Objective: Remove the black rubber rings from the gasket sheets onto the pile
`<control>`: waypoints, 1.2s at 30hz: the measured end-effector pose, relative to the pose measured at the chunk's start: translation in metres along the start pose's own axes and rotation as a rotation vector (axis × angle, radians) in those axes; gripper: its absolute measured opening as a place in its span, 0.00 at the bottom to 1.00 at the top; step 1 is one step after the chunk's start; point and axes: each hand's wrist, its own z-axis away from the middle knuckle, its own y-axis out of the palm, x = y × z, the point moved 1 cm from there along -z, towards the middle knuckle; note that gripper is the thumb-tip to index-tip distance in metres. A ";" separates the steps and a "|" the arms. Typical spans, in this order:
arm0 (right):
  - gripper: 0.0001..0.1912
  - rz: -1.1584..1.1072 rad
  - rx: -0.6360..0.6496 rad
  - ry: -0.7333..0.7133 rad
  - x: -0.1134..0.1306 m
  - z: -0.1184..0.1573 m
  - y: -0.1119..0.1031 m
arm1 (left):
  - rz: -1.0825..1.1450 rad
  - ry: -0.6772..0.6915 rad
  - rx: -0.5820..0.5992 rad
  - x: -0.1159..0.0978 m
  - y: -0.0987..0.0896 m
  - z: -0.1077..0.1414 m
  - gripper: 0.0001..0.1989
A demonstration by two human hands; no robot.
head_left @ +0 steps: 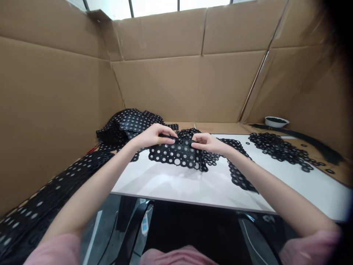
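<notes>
Pink sleeve (56, 250) nr left; L hand (152, 136) & R hand (209, 143) fingers pinch black mesh (184, 150), prob. to hold it taut o/ tabletop (165, 186).

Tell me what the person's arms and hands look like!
The left hand and right hand wear no gloves, and I can see no rings, bracelets or watch. Short, plain pink sleeves leave both forearms uncovered.

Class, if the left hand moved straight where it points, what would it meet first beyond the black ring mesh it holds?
Probably the bare right hand, gripping the same mesh; depth is unclear.
</notes>
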 end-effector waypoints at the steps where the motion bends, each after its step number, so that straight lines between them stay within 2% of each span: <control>1: 0.20 0.014 -0.009 -0.001 0.003 0.002 -0.004 | -0.024 -0.005 -0.007 0.000 -0.004 0.001 0.15; 8: 0.19 0.150 0.027 0.023 0.024 0.012 -0.031 | -0.146 0.013 -0.030 -0.009 -0.023 0.006 0.16; 19: 0.19 0.275 0.057 0.065 0.018 0.010 -0.055 | -0.068 0.006 0.001 0.003 -0.020 -0.013 0.17; 27: 0.21 0.290 0.150 0.125 0.005 0.015 -0.059 | 0.011 -0.030 0.060 0.014 0.000 -0.019 0.19; 36: 0.19 0.274 0.371 0.155 -0.019 0.013 -0.039 | 0.130 -0.049 0.140 0.040 0.037 -0.014 0.17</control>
